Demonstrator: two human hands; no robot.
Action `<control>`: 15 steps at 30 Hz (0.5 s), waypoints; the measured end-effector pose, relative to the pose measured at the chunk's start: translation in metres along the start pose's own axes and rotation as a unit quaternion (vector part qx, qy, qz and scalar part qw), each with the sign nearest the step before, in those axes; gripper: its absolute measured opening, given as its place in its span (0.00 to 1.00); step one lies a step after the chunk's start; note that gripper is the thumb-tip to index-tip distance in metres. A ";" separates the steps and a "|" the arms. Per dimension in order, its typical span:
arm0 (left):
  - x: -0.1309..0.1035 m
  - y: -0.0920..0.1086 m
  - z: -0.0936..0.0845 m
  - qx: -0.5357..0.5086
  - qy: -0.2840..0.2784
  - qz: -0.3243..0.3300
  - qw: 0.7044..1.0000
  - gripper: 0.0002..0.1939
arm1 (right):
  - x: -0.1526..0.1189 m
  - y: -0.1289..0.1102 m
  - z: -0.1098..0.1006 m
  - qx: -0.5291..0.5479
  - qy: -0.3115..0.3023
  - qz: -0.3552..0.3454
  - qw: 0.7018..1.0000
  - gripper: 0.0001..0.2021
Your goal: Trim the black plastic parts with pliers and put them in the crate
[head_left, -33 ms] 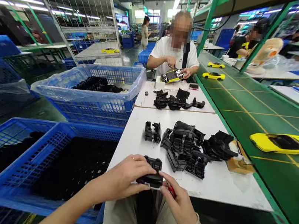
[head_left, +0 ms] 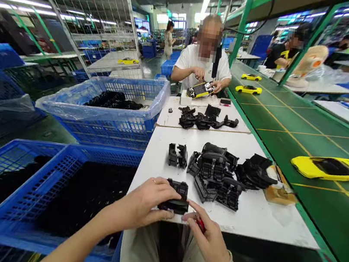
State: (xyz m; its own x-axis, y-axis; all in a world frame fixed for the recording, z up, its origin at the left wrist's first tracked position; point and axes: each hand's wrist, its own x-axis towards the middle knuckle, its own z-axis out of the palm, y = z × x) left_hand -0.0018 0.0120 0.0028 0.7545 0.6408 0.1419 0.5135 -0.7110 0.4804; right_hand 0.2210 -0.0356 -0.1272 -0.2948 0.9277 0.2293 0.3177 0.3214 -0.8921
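My left hand (head_left: pixel 150 202) grips a black plastic car interior part (head_left: pixel 177 189) with moulded seat shapes, at the table's near edge. A smooth dark section of it faces me. My right hand (head_left: pixel 204 227) is curled around a small red object (head_left: pixel 200 223), mostly hidden by the fingers; its kind does not show. The right index fingertip is at the part's right end. Just beyond lie a pile of similar black interior parts (head_left: pixel 213 167) and, to the left, a separate black piece (head_left: pixel 177 155) standing upright.
Blue crates (head_left: pixel 64 167) with black parts stand at left, behind them a plastic-lined crate (head_left: pixel 123 119). On the right, a green conveyor (head_left: pixel 291 139) carries yellow toy cars (head_left: pixel 331 167). Across the table a person (head_left: pixel 204 61) handles an upturned toy car (head_left: pixel 200 90). A small cardboard box (head_left: pixel 280 192) sits at the table's right.
The black interior part has shifted slightly left in my left hand, and its near edge looks tilted up a little. My right fingertips have moved slightly; the view has barely shifted.
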 end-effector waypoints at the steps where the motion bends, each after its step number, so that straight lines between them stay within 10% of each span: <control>1: 0.007 -0.009 -0.006 0.010 0.019 0.004 1.000 0.16 | -0.001 0.005 0.000 -0.016 0.008 -0.005 1.000 0.17; 8: 0.101 -0.094 -0.033 0.106 0.205 -0.032 0.972 0.16 | -0.002 0.042 0.004 -0.117 0.006 -0.054 0.992 0.12; 15: 0.212 -0.167 -0.028 0.169 0.222 -0.131 0.951 0.17 | -0.001 0.067 0.012 -0.095 0.054 0.014 0.994 0.10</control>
State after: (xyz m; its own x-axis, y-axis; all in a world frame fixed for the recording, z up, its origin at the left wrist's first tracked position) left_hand 0.0611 0.2749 -0.0236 0.3729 0.8150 0.4435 0.8190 -0.5137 0.2554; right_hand 0.2320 -0.0170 -0.1922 -0.1870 0.9487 0.2549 0.4925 0.3151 -0.8113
